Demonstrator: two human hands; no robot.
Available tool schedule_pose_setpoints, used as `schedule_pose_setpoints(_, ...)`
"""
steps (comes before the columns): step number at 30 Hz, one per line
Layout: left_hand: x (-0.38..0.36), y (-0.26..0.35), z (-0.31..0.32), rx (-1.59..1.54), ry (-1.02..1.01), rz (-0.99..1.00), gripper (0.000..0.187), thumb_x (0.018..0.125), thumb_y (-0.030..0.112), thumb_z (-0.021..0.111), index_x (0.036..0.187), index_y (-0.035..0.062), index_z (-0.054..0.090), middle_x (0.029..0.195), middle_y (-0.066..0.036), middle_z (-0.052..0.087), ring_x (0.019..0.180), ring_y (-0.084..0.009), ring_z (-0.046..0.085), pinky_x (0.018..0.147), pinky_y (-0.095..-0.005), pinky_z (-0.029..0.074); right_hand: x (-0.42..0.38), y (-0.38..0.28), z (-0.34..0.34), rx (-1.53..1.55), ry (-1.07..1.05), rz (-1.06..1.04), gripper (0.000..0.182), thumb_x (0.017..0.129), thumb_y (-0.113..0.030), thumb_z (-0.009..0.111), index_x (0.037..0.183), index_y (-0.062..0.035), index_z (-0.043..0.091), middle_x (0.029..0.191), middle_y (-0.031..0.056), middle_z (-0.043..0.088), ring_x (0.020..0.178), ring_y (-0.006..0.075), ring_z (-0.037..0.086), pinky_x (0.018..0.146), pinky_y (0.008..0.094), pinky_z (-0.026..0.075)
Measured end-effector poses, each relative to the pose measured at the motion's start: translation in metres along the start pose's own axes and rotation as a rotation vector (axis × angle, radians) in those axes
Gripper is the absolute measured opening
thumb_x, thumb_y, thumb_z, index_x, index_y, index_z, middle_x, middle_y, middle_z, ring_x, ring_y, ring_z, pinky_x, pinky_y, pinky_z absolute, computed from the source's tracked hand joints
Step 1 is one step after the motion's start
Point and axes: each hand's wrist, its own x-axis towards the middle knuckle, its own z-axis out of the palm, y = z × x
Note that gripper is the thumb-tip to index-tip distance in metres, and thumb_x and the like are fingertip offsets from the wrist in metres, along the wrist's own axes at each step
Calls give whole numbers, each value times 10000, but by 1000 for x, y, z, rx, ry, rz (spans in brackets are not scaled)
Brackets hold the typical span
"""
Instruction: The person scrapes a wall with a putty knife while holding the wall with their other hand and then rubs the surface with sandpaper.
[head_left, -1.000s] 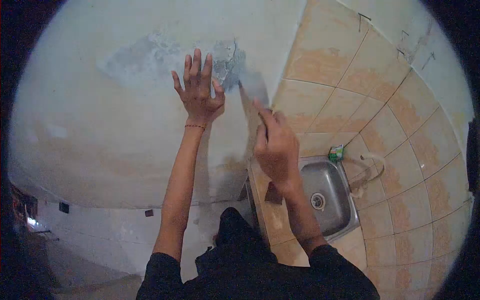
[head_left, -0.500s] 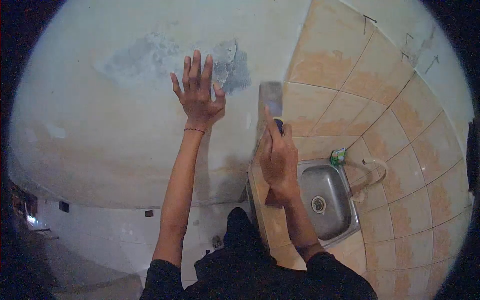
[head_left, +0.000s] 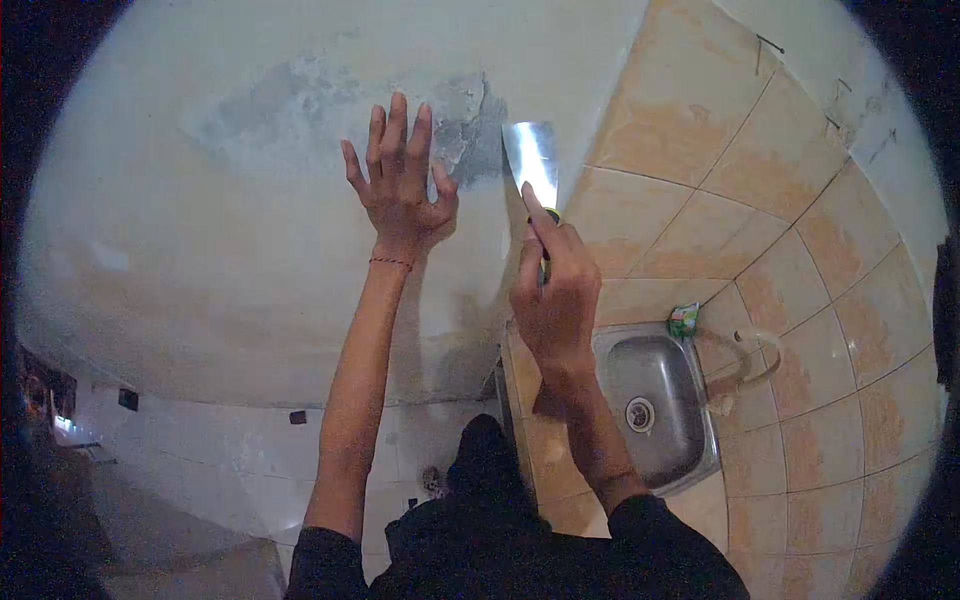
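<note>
My left hand lies with fingers spread against the pale wall, just below a grey patch of peeling paint. In my right hand is a putty knife, gripped by its dark handle with the index finger stretched along the blade. The broad metal blade points up and catches the light. Its edge is at the wall, just right of the rough, flaking grey area and left of the tiles. My palm hides most of the handle.
A steel sink is set in the tiled counter at lower right. Behind it stand a green packet and a curved pale tap. Orange and cream tiles cover the right wall. White floor tiles show below left.
My right hand has raised the putty knife slightly and tilted its blade, which now shines brightly near the flaking area. The left hand stays spread in nearly the same place.
</note>
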Motion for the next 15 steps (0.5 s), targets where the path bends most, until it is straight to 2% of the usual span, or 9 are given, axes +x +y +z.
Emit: schedule_pose_setpoints(15,-1,-3,2,4,-6,14,680,800,249,500,1477,189,466,1546,-52,417,1446,-237,342,1223,-507,28,7,-8,-9,13,24,29,486,878,6,546,1341,-129,613,900,201,637,792,372,648,692,453,524)
